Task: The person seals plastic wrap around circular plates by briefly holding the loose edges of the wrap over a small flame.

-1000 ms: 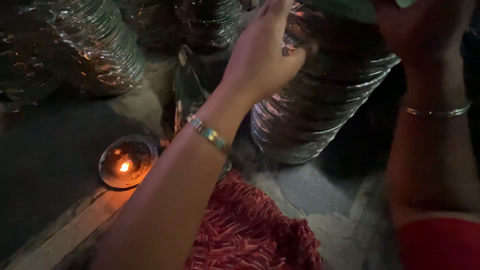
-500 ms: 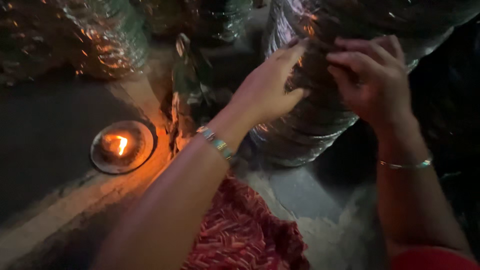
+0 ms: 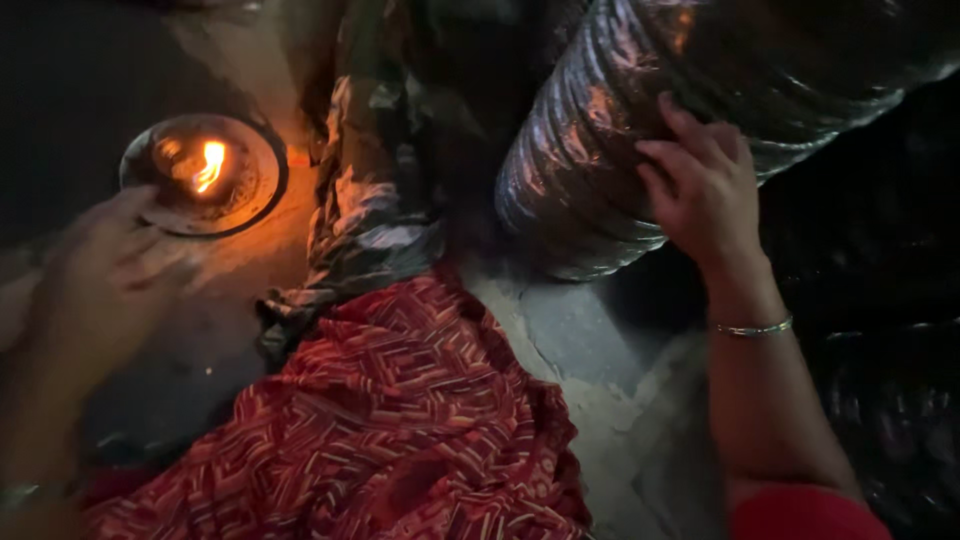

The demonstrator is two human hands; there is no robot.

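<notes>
Nearest, at six o'clock, a red patterned cloth point(image 3: 400, 430) lies over the lap, with grey stone floor point(image 3: 590, 400) just to its right. At eight o'clock the left hand point(image 3: 95, 270) is a blur; its fingers reach toward the small metal lamp dish point(image 3: 205, 175) at ten o'clock, where a flame point(image 3: 210, 165) burns. I cannot tell whether that hand is open or closed, or whether it touches the rim.

At two o'clock the right hand point(image 3: 700, 195), a thin bangle point(image 3: 752, 328) on its wrist, rests flat with its fingers spread on the tilted, ribbed silvery stack point(image 3: 620, 120). It presses rather than grasps. A crumpled shiny bundle point(image 3: 375, 200) stands at twelve o'clock, between lamp and stack.

The step looks like steadying the stack one-handed while the other hand tends the lamp. Any further move near the dish calls for care to keep fingers and cloth off the flame.

Half a second ago both hands were on the stack; since then the left has left it and swung down to the lamp.
</notes>
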